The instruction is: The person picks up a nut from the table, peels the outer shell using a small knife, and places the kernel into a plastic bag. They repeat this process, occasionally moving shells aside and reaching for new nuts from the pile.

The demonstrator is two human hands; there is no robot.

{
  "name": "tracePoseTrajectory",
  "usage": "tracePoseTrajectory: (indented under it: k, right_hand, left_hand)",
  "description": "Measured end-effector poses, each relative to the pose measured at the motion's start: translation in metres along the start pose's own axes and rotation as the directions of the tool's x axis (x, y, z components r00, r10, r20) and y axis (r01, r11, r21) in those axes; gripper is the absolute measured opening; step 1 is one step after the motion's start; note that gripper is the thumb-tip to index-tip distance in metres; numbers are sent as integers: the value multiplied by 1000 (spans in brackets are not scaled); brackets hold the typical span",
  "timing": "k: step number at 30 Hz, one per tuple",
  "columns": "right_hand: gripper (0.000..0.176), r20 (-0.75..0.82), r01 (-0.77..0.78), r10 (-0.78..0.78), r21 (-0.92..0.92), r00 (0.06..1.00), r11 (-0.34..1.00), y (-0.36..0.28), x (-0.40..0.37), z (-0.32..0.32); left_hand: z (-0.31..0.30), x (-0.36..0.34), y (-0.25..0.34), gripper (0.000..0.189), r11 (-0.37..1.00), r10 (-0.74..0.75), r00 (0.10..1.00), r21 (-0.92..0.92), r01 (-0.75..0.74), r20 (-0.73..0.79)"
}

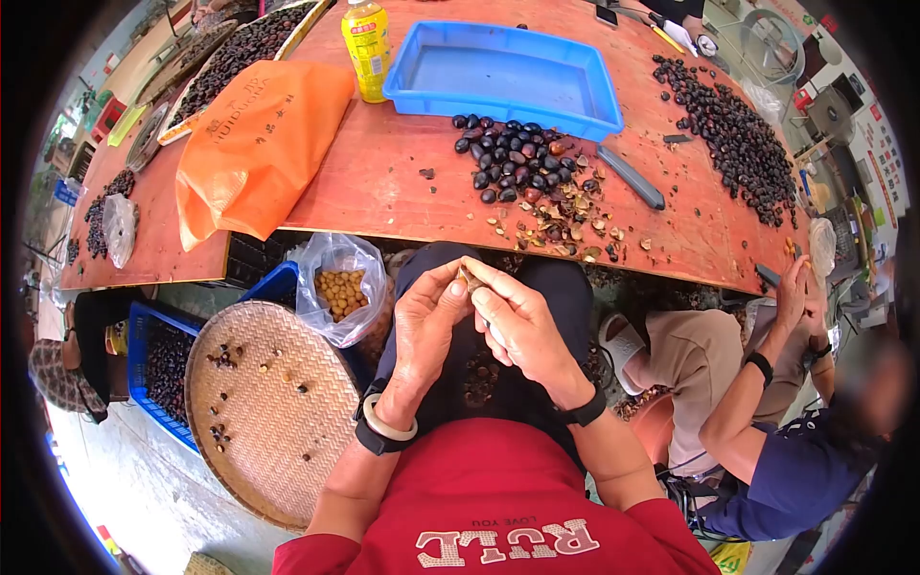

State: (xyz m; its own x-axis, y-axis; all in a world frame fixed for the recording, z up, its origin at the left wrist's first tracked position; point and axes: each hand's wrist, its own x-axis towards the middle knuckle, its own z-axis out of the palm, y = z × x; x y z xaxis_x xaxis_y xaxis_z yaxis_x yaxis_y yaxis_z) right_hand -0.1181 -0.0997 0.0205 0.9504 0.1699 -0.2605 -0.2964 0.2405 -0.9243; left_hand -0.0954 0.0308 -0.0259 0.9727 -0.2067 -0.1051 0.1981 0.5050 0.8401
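Observation:
My left hand point(428, 321) and my right hand point(527, 326) meet over my lap, fingertips pinched together around a small brown nut point(467, 278), mostly covered by the fingers. A pale, slim thing point(496, 335) shows beneath my right hand's fingers; its kind is hidden. On the red table point(383, 196) beyond the hands lies a pile of dark, glossy oval nuts point(513, 158), with broken shell pieces point(565, 216) in front. To the right of the pile rests a grey-handled tool point(631, 177). Dark scraps point(482, 379) lie below my hands.
A blue tray point(503, 120), a yellow bottle point(366, 48) and an orange bag point(259, 144) stand on the table. At left are a plastic bag of yellowish kernels point(340, 287), a woven tray point(273, 412) and a blue crate point(158, 374). A co-worker's hands point(800, 297) are at right.

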Motion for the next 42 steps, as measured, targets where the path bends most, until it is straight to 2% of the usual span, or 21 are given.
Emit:
tracePoseTrajectory:
  k: [3,7,9,10,12,14,18,19,23,27,29,30,31,33,35,37,42]
  right_hand:
    - [40,-3,4,-4,-88,1000,996,-2,-2,-2]
    - [40,-14,41,-42,-99,999,994,10,1,-5]
    - [40,-1,-2,2,47,1000,999,11,2,-4]
    - [40,2,-1,1,47,1000,999,12,4,-4]
    - [40,-25,-42,49,221,999,974,14,8,-5]
    - [40,-49,-30,45,257,998,966,12,7,-3]
    - [40,-162,0,70,396,984,918,9,9,-15]
    - [41,-154,14,54,411,987,912,9,9,-21]
    - [44,-134,24,35,416,990,909,0,1,-24]
    - [48,-47,-9,20,228,999,974,-5,-8,-7]
    - [48,4,32,-32,52,999,998,-6,-10,-2]
    - [47,2,38,-38,-49,999,998,-11,-13,2]
    - [47,-1,35,-35,-46,999,998,-10,-13,1]
    - [45,60,141,-129,-259,990,956,-9,-11,-1]
    - [44,52,125,-115,-288,992,950,-12,-12,-2]
    - [43,99,163,-136,-365,986,917,-12,-13,-5]
    - [41,116,182,-147,-417,982,891,-13,-15,-8]
  left_hand:
    - [0,-1,0,32,1000,12,1000,13,-11,-10]
    - [0,-2,-4,30,998,56,998,15,-56,-2]
    - [-1,-2,-4,27,999,47,999,-15,-47,-13]
    - [-2,-3,-4,25,999,32,999,-43,-33,-21]
    - [-3,-3,-7,28,999,45,999,-13,-45,-29]
    - [0,-1,-6,30,998,63,997,13,-62,-36]
    - [-1,-3,3,30,981,28,999,-193,-31,-19]
    - [-3,-2,5,30,961,-4,1000,-275,4,2]
    - [-5,-1,11,31,944,-48,999,-327,53,22]
    - [-5,-2,8,33,968,-35,999,-249,30,-15]
    - [-4,-4,10,33,993,0,999,-118,-4,-34]
    - [-6,-4,11,33,993,-4,999,-117,0,-34]
    - [-8,-5,12,32,995,-17,1000,-98,16,-3]
    - [-6,-7,16,31,996,-34,999,-76,36,31]
    - [-1,-9,18,31,998,45,999,-53,-45,-4]
    - [-8,-7,15,31,997,47,999,-60,-45,27]
    - [-13,-8,14,31,996,20,997,-85,-14,68]
